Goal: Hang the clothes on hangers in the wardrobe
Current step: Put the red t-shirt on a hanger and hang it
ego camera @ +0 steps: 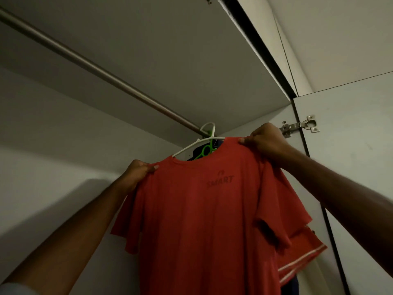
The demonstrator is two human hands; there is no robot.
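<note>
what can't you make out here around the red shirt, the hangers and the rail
- Head view: the white hanger arms lie inside the red shirt, so their seating is hidden.
- The green hanger and the dark garment on it are mostly covered by the shirt.
- The rail runs off the left edge.
- The fingers of both hands, left hand and right hand, curl behind the cloth.

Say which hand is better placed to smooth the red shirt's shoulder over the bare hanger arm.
Left, probably. The left hand pinches the red shirt just below the exposed arm of the white hanger. The right hand grips the far shoulder, already covered.
</note>
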